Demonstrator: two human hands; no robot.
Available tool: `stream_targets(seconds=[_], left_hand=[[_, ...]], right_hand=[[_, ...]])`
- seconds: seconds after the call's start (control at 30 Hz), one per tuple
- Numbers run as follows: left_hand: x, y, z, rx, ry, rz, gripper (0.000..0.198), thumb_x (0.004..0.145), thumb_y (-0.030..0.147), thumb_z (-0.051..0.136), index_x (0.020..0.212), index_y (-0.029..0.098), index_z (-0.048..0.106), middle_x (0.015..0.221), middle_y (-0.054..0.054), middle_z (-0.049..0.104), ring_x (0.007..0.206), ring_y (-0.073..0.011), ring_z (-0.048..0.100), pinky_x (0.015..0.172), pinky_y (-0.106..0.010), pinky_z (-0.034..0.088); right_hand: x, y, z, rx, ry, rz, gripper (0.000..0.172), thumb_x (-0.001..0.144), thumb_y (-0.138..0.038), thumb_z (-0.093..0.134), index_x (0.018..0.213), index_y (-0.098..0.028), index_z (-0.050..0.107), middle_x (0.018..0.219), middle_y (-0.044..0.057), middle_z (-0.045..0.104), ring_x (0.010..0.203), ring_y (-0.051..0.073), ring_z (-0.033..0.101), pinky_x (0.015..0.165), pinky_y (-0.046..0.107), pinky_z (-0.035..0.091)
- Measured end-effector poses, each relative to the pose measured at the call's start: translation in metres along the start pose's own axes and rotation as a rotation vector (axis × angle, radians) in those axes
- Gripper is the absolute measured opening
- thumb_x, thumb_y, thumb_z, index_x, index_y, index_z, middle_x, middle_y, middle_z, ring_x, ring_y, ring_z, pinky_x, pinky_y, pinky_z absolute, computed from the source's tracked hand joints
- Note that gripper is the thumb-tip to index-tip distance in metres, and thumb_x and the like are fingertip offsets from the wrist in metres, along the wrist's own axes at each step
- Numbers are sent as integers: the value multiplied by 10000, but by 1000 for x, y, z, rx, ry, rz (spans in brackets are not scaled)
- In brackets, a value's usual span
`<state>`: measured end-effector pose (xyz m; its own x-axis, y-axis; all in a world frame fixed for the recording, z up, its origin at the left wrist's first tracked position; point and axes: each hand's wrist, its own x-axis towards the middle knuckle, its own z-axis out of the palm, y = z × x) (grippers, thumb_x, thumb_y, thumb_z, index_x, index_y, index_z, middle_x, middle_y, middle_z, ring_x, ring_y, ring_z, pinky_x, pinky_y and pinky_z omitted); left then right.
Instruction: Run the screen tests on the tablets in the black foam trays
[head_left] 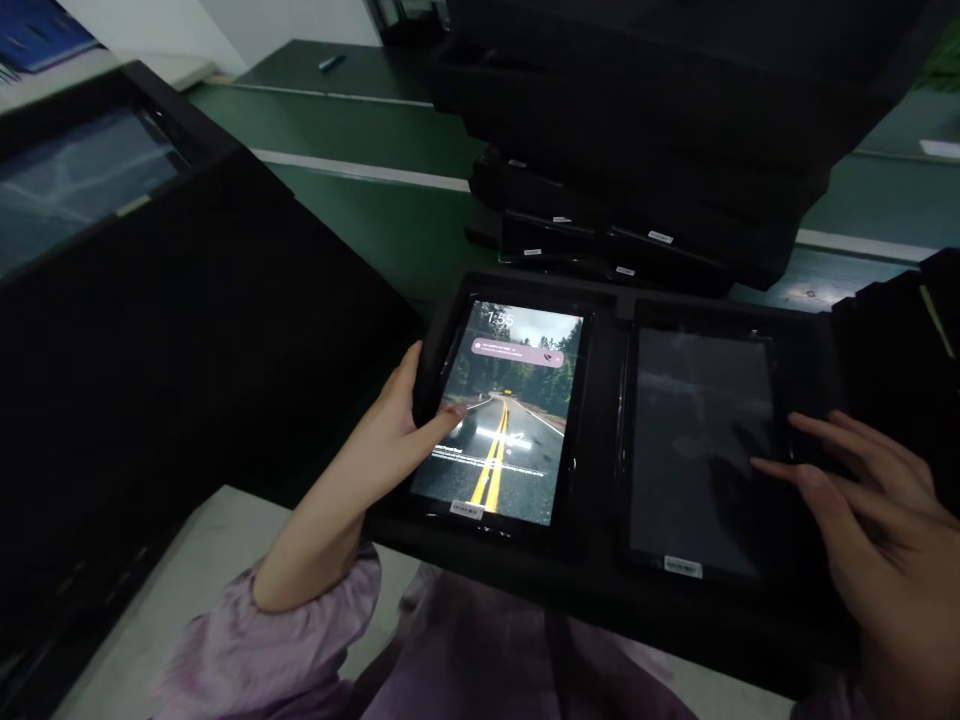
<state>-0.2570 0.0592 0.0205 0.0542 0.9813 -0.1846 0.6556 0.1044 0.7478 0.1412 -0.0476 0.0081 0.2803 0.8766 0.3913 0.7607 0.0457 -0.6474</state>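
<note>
A black foam tray [604, 420] holds two tablets side by side. The left tablet [502, 410] is lit, showing a road through a forest and the time 1:55. Dark and reflective, the right tablet [701, 450] has a small white label at its lower edge. My left hand [401, 430] grips the tray's left side, its thumb over the edge of the lit tablet. Over the right edge of the dark tablet is my right hand [870, 500], fingers apart and holding nothing; whether a fingertip touches the glass is unclear.
Stacked black trays with labelled devices [615, 240] stand just beyond the tray. At left is another black tray stack [187, 280] with a dark-screened tablet [90, 170] on top. A pen [331, 62] lies on the green surface behind. More black foam [900, 350] is at right.
</note>
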Motion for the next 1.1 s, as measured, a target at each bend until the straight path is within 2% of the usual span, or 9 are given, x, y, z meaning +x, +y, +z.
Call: stream_targets(seconds=[0.17, 0.37, 0.5, 0.63, 0.73, 0.83, 0.93, 1.0, 1.1], left_hand=[[2, -5, 1, -25, 12, -31, 1014, 953, 650, 689, 1785, 188, 338, 1826, -217, 470, 1659, -484, 491, 1363, -670, 417], [2, -2, 1, -43, 8, -53, 1037, 951, 647, 718, 1803, 208, 321, 1843, -202, 453, 1666, -486, 482, 1370, -682, 407], [-2, 2, -3, -56, -10, -100, 1093, 930, 670, 749, 1826, 240, 294, 1870, -173, 422, 1685, -484, 458, 1376, -653, 415], [-5, 1, -11, -149, -105, -148, 1194, 896, 695, 772, 1858, 257, 215, 1903, -153, 370, 1695, -473, 452, 1368, -615, 441], [3, -2, -11, -42, -101, -56, 1306, 822, 692, 831, 1855, 203, 199, 1900, -201, 352, 1687, -499, 448, 1372, -667, 404], [19, 0, -5, 52, -35, 24, 1111, 915, 679, 724, 1818, 184, 309, 1835, -192, 475, 1651, -475, 503, 1359, -654, 428], [33, 5, 0, 48, 31, -26, 914, 992, 621, 614, 1761, 166, 419, 1705, -177, 638, 1567, -452, 603, 1331, -647, 470], [34, 7, 1, -8, 36, -42, 864, 1004, 611, 607, 1736, 176, 461, 1687, -162, 659, 1569, -444, 604, 1343, -647, 455], [24, 7, -1, -105, 19, -24, 824, 1019, 615, 590, 1736, 226, 476, 1755, -122, 604, 1637, -414, 545, 1376, -602, 426]], right_hand=[[3, 19, 1, -128, 0, -117, 282, 1088, -613, 672, 1110, -435, 889, 1436, 17, 802, 1486, 399, 640, 1067, 741, 615], [-2, 22, 3, -184, -132, -252, 330, 1145, -542, 584, 1055, -433, 882, 1699, -62, 636, 1699, 419, 411, 1204, 804, 504], [-5, 29, 7, -311, -94, -213, 474, 1141, -653, 510, 1341, -368, 831, 1815, 32, 510, 1753, 467, 299, 1253, 834, 458], [-4, 31, 6, -319, -55, -146, 516, 1128, -694, 488, 1438, -400, 777, 1755, 47, 584, 1710, 456, 404, 1255, 804, 476], [-2, 26, 2, -264, -6, -158, 427, 1128, -635, 545, 1365, -409, 818, 1660, 45, 677, 1657, 432, 496, 1261, 775, 490], [0, 19, 0, -213, 1, -179, 353, 1132, -545, 596, 1301, -379, 857, 1585, 72, 731, 1615, 413, 555, 1269, 749, 505], [1, 15, 0, -148, 4, -210, 275, 1117, -484, 654, 1218, -371, 883, 1538, 68, 759, 1584, 405, 591, 1188, 701, 596], [1, 14, 0, -91, -22, -257, 242, 1106, -464, 678, 1190, -377, 888, 1536, 53, 761, 1577, 403, 597, 1134, 682, 633], [-1, 12, -1, -45, -94, -354, 233, 1113, -419, 671, 1189, -393, 889, 1517, 32, 772, 1566, 380, 607, 1165, 677, 603]])
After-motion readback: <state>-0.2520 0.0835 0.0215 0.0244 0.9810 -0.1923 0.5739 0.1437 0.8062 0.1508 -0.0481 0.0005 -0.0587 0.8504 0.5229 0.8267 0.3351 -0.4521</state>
